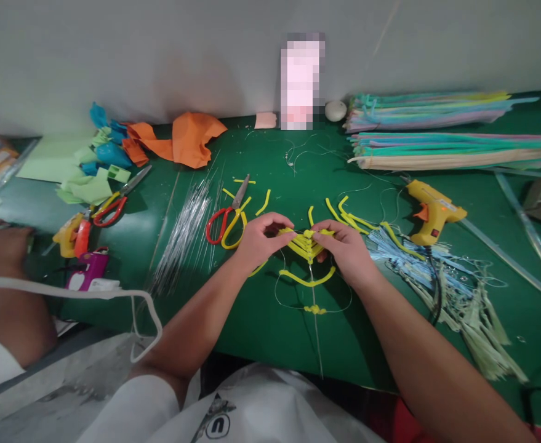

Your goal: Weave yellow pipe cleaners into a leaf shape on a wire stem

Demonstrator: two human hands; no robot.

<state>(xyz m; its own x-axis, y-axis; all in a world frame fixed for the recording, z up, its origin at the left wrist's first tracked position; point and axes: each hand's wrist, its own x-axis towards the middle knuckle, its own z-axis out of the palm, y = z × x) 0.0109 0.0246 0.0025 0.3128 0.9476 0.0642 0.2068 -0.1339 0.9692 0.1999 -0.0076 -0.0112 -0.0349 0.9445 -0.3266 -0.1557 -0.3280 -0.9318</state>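
Both my hands pinch a yellow pipe-cleaner piece (308,246), made of nested V-shaped strips along a thin wire stem. My left hand (264,240) grips its left side with thumb and forefinger. On the opposite side, my right hand (346,249) is closed on the other edge, its lower fingers partly hidden. Below them, a curved yellow strip (308,280) crosses the wire stem (317,344), and a small twisted yellow bit (315,309) sits further down with a loop of thin wire. Red-and-yellow-handled scissors (228,224) lie beside my left hand.
A yellow glue gun (436,209) and pale tassels (482,320) lie at right, below pipe-cleaner bundles (455,151). Thin metal wires (184,227), orange paper (196,138) and a second pair of scissors (113,206) are at left. Another person's hand (2,243) rests at far left.
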